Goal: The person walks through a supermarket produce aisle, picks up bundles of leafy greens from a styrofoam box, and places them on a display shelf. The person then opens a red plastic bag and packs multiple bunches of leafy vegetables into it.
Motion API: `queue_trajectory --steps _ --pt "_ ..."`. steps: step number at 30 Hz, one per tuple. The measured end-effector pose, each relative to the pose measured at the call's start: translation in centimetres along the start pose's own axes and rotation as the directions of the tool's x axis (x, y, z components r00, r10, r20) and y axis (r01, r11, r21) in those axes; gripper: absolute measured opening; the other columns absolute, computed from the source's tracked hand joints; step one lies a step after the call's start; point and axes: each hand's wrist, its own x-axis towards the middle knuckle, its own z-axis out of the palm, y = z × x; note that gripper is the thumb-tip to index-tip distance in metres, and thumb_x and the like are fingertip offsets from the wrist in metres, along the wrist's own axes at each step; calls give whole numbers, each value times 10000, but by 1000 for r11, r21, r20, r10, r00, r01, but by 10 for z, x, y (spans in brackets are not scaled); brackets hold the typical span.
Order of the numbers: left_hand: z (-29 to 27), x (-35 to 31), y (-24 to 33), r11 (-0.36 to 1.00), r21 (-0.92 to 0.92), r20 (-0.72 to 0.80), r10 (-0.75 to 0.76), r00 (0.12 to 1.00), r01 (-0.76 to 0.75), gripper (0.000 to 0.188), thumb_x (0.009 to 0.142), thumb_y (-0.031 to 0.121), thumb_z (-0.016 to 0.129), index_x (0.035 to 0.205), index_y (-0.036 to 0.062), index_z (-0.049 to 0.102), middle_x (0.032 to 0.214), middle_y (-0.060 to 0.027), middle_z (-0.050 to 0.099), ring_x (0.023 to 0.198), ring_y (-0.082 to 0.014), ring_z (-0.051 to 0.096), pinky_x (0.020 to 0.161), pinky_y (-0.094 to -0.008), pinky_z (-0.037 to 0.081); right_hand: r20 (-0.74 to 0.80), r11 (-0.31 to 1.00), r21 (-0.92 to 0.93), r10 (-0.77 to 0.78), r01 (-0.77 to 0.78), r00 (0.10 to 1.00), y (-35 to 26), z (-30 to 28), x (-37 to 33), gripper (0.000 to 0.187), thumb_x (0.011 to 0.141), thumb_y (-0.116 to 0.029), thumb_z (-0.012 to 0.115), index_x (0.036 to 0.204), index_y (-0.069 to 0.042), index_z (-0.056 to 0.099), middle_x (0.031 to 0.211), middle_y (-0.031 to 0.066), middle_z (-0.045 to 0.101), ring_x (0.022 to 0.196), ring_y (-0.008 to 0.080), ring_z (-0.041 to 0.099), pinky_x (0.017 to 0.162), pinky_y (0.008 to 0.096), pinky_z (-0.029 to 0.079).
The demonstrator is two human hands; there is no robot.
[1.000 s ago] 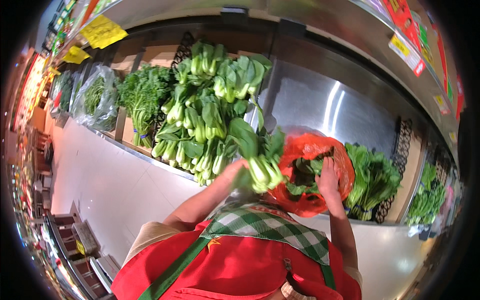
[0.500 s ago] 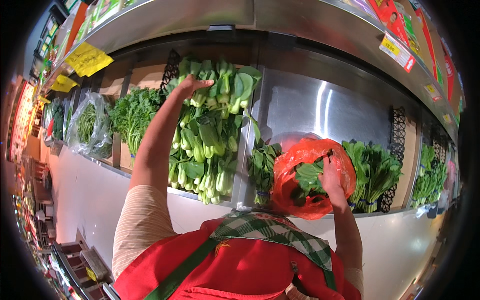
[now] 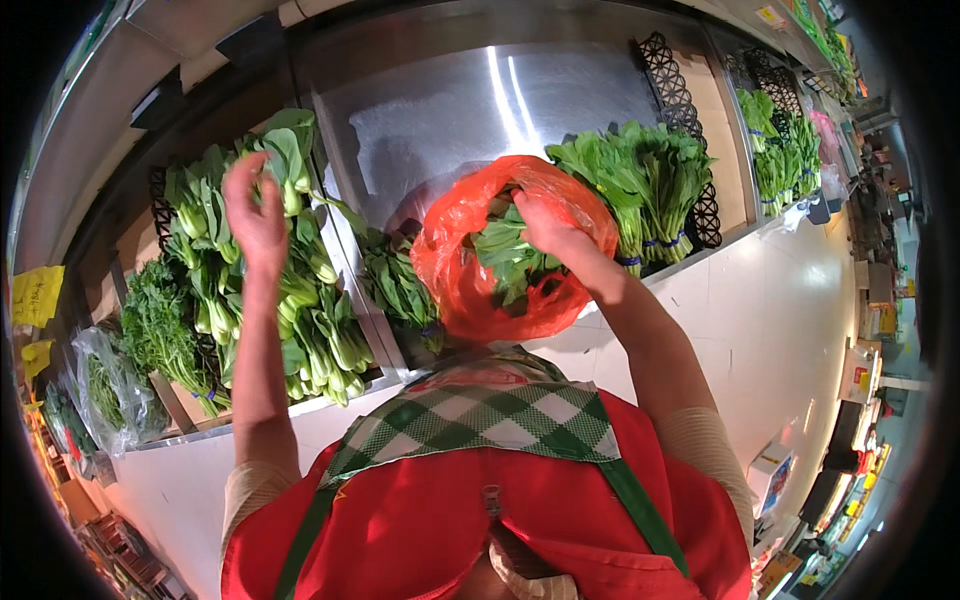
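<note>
A red plastic bag point(image 3: 455, 240) stands open in front of me, with loose leafy greens point(image 3: 505, 250) inside. My right hand point(image 3: 550, 222) reaches into its mouth, fingers closed on the greens; the fingertips are partly hidden. Over the stacked bok choy point(image 3: 215, 310) on the left, my left hand point(image 3: 257, 215) is raised with thumb and fingers apart and nothing in it. Pale stems of the bok choy point toward me.
Bundled greens point(image 3: 650, 190) lie right of the bag, and a smaller bunch point(image 3: 395, 285) to its left. Further left are frilly greens point(image 3: 165, 325) and a clear bag of vegetables point(image 3: 110, 390). Metal dividers point(image 3: 350, 240) and black lattice panels point(image 3: 675, 90) separate sections.
My view has swung to the right. My left hand has drawn back from the far bok choy and lifted off it. My right hand stays in the red bag.
</note>
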Motion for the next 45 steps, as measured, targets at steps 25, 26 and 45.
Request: queue_trajectory --steps 25,26,45 --pt "265 -185 120 -715 -325 837 -522 -165 619 411 737 274 805 1089 177 616 1132 -17 606 1045 -227 536 842 -425 470 250 786 615 -115 -66 961 25 -58 1 438 773 -163 595 1181 -6 574 1003 182 665 919 273 629 820 355 483" --pt "266 -185 119 -712 -345 801 -563 -203 611 407 737 283 803 1084 182 616 1121 -22 601 1034 -231 531 836 -428 468 188 816 565 13 -119 982 27 -67 25 371 795 -155 577 1126 13 590 944 182 676 862 239 637 761 365 488" --pt "234 -204 101 -695 -447 894 -371 252 564 363 827 177 686 1157 56 592 1140 -110 638 1044 -271 598 964 -445 464 82 988 125 -104 93 991 18 -9 35 373 855 -133 526 1194 9 461 1098 245 601 1018 412 577 877 461 473"
